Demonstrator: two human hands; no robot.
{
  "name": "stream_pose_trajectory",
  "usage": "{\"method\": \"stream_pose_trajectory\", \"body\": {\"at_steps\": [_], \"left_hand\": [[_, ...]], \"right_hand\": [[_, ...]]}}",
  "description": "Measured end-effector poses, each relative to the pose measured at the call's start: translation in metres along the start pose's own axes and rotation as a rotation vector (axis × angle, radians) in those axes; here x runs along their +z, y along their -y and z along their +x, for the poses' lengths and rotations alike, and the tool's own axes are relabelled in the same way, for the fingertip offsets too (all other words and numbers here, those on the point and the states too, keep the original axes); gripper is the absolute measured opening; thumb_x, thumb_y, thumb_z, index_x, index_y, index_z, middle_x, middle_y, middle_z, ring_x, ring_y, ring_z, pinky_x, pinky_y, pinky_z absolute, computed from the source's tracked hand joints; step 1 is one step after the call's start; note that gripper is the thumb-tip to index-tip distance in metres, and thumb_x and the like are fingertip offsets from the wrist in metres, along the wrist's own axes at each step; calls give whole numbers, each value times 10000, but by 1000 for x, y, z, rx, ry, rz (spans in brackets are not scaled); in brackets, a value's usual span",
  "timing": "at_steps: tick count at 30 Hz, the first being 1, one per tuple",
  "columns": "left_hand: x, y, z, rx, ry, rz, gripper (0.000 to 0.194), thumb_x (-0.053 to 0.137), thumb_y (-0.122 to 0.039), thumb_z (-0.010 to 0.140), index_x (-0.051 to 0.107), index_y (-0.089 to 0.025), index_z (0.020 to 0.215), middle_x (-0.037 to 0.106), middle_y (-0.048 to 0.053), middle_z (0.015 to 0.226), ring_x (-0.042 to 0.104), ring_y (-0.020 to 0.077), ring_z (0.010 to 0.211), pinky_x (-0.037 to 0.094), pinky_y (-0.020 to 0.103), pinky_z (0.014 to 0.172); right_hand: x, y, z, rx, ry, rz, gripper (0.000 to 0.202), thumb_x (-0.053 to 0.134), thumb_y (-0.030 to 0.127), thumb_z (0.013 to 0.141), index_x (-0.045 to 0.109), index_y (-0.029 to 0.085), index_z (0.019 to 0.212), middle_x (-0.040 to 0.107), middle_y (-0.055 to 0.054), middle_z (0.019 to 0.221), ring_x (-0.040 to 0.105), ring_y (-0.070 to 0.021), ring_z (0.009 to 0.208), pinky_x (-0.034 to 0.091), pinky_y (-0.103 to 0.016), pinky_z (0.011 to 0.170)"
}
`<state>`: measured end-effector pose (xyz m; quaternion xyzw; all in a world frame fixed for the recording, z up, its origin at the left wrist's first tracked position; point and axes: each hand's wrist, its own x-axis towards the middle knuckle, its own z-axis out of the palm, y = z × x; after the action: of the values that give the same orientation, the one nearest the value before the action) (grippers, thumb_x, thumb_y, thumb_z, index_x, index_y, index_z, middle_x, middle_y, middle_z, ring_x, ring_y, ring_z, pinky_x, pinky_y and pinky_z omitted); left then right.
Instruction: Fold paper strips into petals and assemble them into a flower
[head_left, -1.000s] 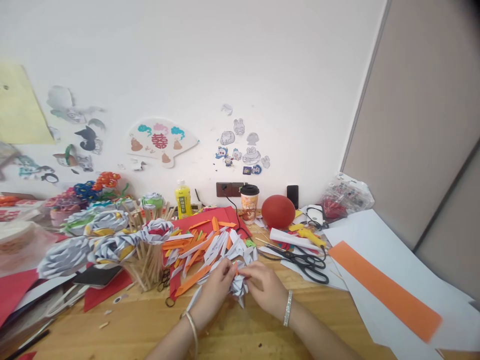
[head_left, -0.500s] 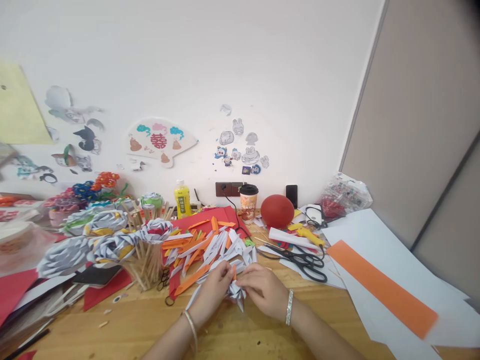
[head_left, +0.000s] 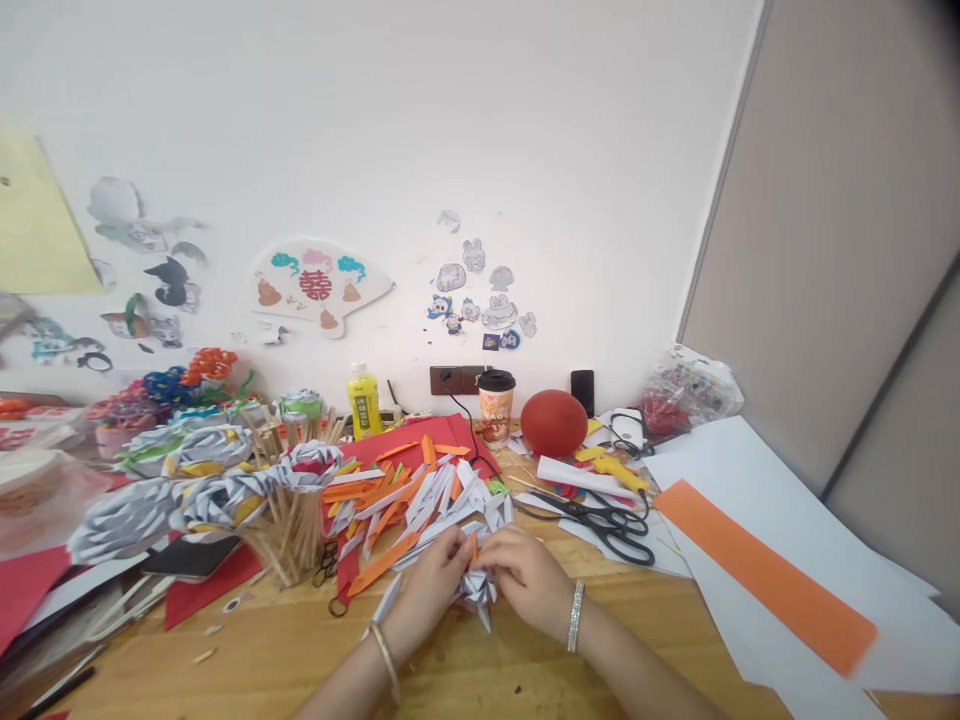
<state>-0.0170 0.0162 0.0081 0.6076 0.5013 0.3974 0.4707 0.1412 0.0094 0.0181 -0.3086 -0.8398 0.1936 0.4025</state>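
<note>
My left hand [head_left: 442,570] and my right hand [head_left: 525,572] meet above the near part of the table. Between them is a folded paper piece [head_left: 477,590], mostly white with pointed tips, with a small orange strip standing up from it. The fingers of both hands are closed round its edges, and my palms hide part of it. Just beyond lies a heap of folded paper strips [head_left: 431,490], white and orange with a few green and yellow ones.
Black scissors [head_left: 600,515] and a yellow glue gun [head_left: 621,470] lie right of the heap. A red balloon [head_left: 554,424] and a lidded cup [head_left: 496,410] are behind. Paper flowers [head_left: 225,495] and wooden sticks [head_left: 289,540] stand left. An orange strip [head_left: 765,575] rests on white sheets [head_left: 847,560].
Both hands stay around the folded paper piece with only slight finger shifts. The piece has turned or moved a little. The view has shifted slightly.
</note>
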Motion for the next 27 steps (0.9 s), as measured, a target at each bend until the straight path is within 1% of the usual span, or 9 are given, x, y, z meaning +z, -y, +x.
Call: {"method": "stream_pose_trajectory", "body": {"at_steps": [2, 6, 8, 11, 14, 18, 22, 24, 27], "left_hand": [[0, 1, 0, 35, -41, 51, 360, 491, -558, 711, 393, -215, 670, 429, -42, 625, 452, 148, 605, 396, 234, 507], [-3, 2, 3, 97, -91, 142, 341, 462, -537, 724, 398, -214, 636, 424, -38, 613, 420, 149, 606, 372, 241, 550], [-4, 3, 4, 112, -102, 163, 350, 457, -546, 720, 391, -215, 627, 415, -43, 602, 412, 148, 601, 362, 241, 560], [-4, 4, 7, 134, -98, 175, 369, 445, -565, 727, 390, -215, 623, 405, -48, 592, 408, 144, 589, 354, 245, 566], [-5, 4, 9, 154, -117, 204, 384, 433, -573, 734, 388, -212, 612, 410, -45, 590, 406, 145, 583, 357, 255, 569], [-5, 4, 8, 147, -126, 225, 408, 437, -601, 718, 404, -208, 613, 430, -35, 595, 423, 156, 601, 369, 266, 579], [-4, 3, 6, 139, -143, 183, 429, 440, -623, 717, 419, -203, 634, 439, -41, 585, 442, 155, 586, 381, 266, 562], [-3, 2, 5, 125, -153, 175, 435, 458, -632, 696, 410, -204, 629, 436, -45, 576, 439, 150, 572, 382, 262, 546], [-3, 0, 5, 51, -89, 157, 447, 469, -649, 649, 395, -209, 627, 413, -58, 553, 432, 141, 526, 372, 253, 499]], "right_hand": [[1, 0, 0, 26, -17, 4, 463, 412, -37, 668, 691, 233, 920, 658, -32, 855, 560, -169, 825, 447, -297, 761], [4, 0, -1, 28, -10, 5, 468, 422, -46, 617, 711, 230, 859, 643, -29, 774, 561, -170, 773, 446, -287, 725], [4, -2, -1, 50, -8, 11, 459, 427, -46, 626, 714, 224, 860, 640, -31, 763, 564, -168, 763, 447, -281, 708], [2, -3, -1, 109, -36, 34, 459, 428, -46, 653, 710, 224, 895, 658, -31, 791, 572, -166, 787, 452, -279, 728], [1, -2, 0, 112, -45, 40, 429, 452, -36, 661, 709, 209, 903, 678, -37, 806, 582, -169, 794, 455, -281, 746], [3, -1, 0, 97, -55, 26, 399, 458, -29, 667, 718, 207, 857, 684, -34, 757, 588, -168, 753, 458, -278, 720], [9, 0, -1, 130, -75, 29, 408, 469, -16, 689, 704, 219, 926, 690, -33, 831, 588, -168, 813, 454, -284, 762], [10, 1, 0, 131, -62, 24, 389, 483, -4, 692, 702, 219, 923, 687, -29, 828, 589, -164, 806, 454, -277, 757], [-2, -1, 4, 139, -55, -15, 378, 468, -6, 701, 703, 217, 896, 681, -21, 814, 589, -158, 808, 455, -263, 754]]}}
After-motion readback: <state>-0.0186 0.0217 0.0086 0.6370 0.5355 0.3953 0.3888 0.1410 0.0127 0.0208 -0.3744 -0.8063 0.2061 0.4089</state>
